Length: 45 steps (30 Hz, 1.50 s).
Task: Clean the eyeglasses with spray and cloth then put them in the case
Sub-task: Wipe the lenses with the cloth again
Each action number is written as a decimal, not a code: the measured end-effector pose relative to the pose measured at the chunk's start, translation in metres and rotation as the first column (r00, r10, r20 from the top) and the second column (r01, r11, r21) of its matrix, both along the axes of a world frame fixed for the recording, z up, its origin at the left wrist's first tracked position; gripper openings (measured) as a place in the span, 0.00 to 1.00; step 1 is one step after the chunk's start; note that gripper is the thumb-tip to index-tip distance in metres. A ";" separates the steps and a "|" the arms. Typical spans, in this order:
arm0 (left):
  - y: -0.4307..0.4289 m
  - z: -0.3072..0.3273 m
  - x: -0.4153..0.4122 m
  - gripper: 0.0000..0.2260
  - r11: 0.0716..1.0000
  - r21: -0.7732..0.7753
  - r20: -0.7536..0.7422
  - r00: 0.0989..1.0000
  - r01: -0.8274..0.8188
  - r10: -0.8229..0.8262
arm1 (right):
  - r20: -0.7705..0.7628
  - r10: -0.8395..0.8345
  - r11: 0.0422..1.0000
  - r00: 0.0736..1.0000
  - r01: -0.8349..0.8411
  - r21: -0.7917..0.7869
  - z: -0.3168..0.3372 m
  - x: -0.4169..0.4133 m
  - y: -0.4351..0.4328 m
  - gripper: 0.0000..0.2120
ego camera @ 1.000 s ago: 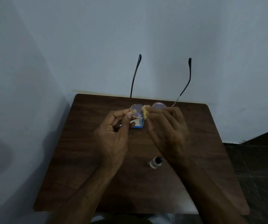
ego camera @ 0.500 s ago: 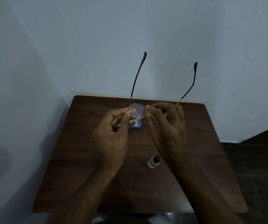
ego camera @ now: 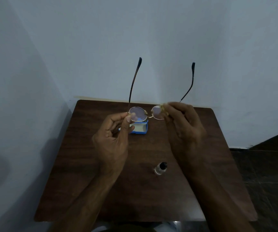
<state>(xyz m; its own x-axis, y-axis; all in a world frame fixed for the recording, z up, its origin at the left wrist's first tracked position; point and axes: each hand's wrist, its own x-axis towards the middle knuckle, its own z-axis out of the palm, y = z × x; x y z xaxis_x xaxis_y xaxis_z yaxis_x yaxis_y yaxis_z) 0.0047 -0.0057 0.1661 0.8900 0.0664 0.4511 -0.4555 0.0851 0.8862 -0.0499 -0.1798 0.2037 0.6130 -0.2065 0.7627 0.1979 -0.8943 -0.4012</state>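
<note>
I hold round, thin-rimmed eyeglasses [ego camera: 147, 113] above the table, their dark temple arms pointing up and away. My left hand [ego camera: 113, 139] pinches the outer rim of the left lens between thumb and forefinger. My right hand [ego camera: 183, 129] presses a small yellow cloth [ego camera: 163, 109] against the right lens, fingers closed on cloth and rim. An open blue case [ego camera: 139, 128] with a pale lining lies on the table under the left lens, partly hidden by my left hand. A small clear spray bottle [ego camera: 160, 168] with a black cap stands nearer me, between my forearms.
The dark wooden table [ego camera: 78, 164] stands in a corner, with pale walls close at its left and far edges. A dark floor [ego camera: 268, 173] drops away on the right.
My right hand with the cloth has moved from the left lens across to the right lens. The glasses have turned so both lenses now show side by side.
</note>
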 end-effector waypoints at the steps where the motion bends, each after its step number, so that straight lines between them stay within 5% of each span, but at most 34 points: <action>1: 0.001 -0.001 0.001 0.08 1.000 0.014 0.020 1.000 -0.002 0.002 | -0.045 -0.012 1.000 0.999 0.012 -0.008 0.001 0.001 0.000 0.12; 12: 0.009 0.002 0.010 0.08 0.996 0.074 0.107 0.994 -0.048 0.040 | -0.101 -0.117 0.964 0.988 0.089 -0.249 0.003 0.004 0.016 0.18; 20: 0.009 0.012 0.007 0.08 0.976 0.154 0.186 0.975 -0.152 0.122 | -0.162 -0.054 0.978 0.985 0.019 -0.208 0.007 0.006 0.024 0.22; 25: 0.009 0.012 0.008 0.10 0.987 0.133 0.140 0.988 -0.089 0.070 | -0.127 -0.181 0.965 0.975 0.151 -0.215 0.009 0.014 0.012 0.17; 29: 0.011 0.011 0.010 0.09 0.987 0.119 0.150 0.985 -0.105 0.087 | -0.159 -0.043 0.982 0.986 0.013 -0.188 0.002 0.015 0.020 0.14; 34: 0.015 0.004 0.015 0.10 0.992 0.106 0.111 0.992 -0.068 0.056 | -0.167 -0.140 0.980 0.976 0.112 -0.166 0.005 0.019 0.015 0.12; 40: 0.019 0.006 0.019 0.09 0.992 0.094 0.134 0.988 -0.090 0.077 | -0.174 0.010 0.994 0.985 -0.029 -0.108 0.006 0.016 0.027 0.17; 45: 0.021 0.006 0.022 0.08 0.996 0.049 0.096 0.993 -0.071 0.066 | -0.101 -0.035 0.994 0.994 0.024 -0.105 0.011 0.017 0.027 0.14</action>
<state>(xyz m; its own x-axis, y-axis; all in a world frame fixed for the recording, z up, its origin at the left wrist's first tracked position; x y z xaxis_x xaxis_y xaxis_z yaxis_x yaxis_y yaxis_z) 0.0266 0.0149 0.1721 0.8376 0.1002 0.5370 -0.5402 0.0056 0.8415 -0.0324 -0.1532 0.2150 0.6838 -0.1485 0.7144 0.1335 -0.9371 -0.3225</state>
